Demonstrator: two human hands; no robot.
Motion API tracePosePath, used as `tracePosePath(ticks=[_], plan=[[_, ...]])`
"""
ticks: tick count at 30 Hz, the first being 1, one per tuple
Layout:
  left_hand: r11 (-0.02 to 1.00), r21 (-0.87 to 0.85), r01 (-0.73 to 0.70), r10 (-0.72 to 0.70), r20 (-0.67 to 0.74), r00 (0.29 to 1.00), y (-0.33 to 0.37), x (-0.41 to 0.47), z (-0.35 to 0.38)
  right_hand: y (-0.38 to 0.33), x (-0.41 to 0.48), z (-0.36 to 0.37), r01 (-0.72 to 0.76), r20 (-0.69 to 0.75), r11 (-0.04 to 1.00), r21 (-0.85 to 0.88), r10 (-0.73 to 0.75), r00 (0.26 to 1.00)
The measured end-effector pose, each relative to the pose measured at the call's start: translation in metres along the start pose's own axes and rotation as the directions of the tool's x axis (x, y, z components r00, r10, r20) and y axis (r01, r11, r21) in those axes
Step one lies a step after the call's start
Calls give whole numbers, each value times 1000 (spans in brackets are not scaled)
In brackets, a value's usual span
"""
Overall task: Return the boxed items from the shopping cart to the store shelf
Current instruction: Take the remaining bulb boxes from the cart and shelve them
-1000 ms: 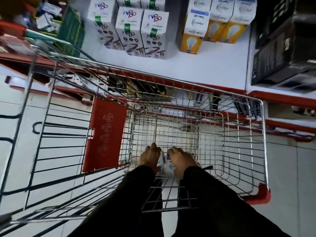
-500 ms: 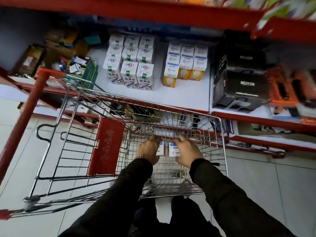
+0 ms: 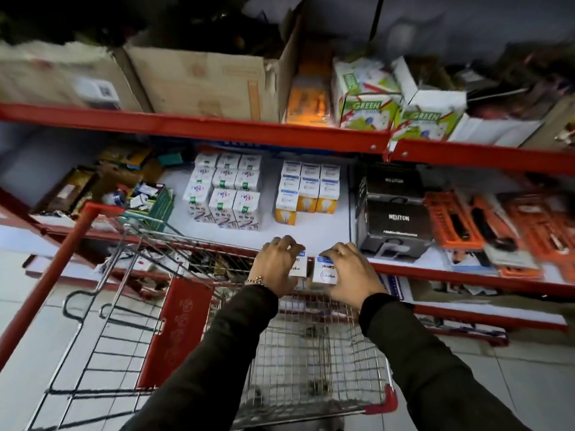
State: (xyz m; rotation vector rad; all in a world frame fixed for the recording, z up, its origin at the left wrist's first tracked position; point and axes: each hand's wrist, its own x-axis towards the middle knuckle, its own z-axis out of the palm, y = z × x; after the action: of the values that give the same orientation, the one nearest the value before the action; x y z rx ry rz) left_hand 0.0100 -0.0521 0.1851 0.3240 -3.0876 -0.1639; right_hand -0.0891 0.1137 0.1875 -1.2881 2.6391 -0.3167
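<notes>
While both arms reach forward over the shopping cart (image 3: 311, 362), each hand carries one small white box. The left hand (image 3: 275, 269) is closed around the left box (image 3: 299, 266), its fingers curled over the top; a ring and a thin bracelet show on it. The right hand (image 3: 351, 272) grips the right box (image 3: 324, 270), which has blue print on its face. The two boxes sit side by side, touching or almost so, held above the cart's far rim and just short of the front edge of the white shelf (image 3: 314, 234). Dark sleeves cover both forearms.

On that shelf, toward its back edge, stand a block of white boxes with green labels (image 3: 225, 189) and, just to its right, a group of white and yellow bulb boxes (image 3: 306, 189). Black cartons (image 3: 393, 209) fill the shelf's right side, with orange blister packs (image 3: 485, 222) beyond them. Brown cardboard cartons (image 3: 199, 79) rest on the upper shelf, along with green-printed boxes (image 3: 367, 101). The cart's red flap (image 3: 180, 328) hangs at its left.
</notes>
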Motion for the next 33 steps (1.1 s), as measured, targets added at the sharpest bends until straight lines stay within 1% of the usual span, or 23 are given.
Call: tracePosePath(ticks=[2,5,9,17,20,22,25,27,28,29,30,31,32,33], plan=[[1000,12,-4,5,-33,999,-1,20,-8,11,12,-10,-16,-36,999,-29,15,999],[999,48,7,-5,-50,999,-3,52,-11,24,37,-19,-46,-53,998,-40,44,998],[994,99,47,-44,-28,999,-4,97,-3,40,78,-23,-76,-49,993,-93,72,996],[983,178,46,-55,45,997,-4,157,35,58,137,-2,-158,22,978,-134,162,986],[977,210,29,-37,33,999,-4,162,47,61,144,7,-153,48,982,-113,159,986],[979,200,28,-36,35,999,-6,166,52,64,144,10,-144,27,987,-73,146,989],[987,158,24,-36,73,997,-9,167,60,66,139,14,-124,-24,992,30,125,992],[997,69,30,-35,73,997,-9,162,62,62,134,16,-145,-77,977,159,158,984],[999,-28,43,-42,34,999,-9,157,62,58,131,17,-172,-105,958,229,199,974],[984,-168,67,-75,-36,997,-8,151,63,53,128,18,-198,-139,933,302,248,959],[941,-327,89,-141,-140,980,-6,144,64,48,126,19,-238,-161,901,364,312,936],[874,-473,108,-250,-248,936,-3,138,67,42,123,20,-287,-174,859,424,388,905],[782,-605,150,-397,-298,868,3,132,71,38,121,22,-370,-121,784,498,485,866],[638,-739,217,-560,-252,789,9,128,73,35,119,26,-432,-42,677,596,564,825]])
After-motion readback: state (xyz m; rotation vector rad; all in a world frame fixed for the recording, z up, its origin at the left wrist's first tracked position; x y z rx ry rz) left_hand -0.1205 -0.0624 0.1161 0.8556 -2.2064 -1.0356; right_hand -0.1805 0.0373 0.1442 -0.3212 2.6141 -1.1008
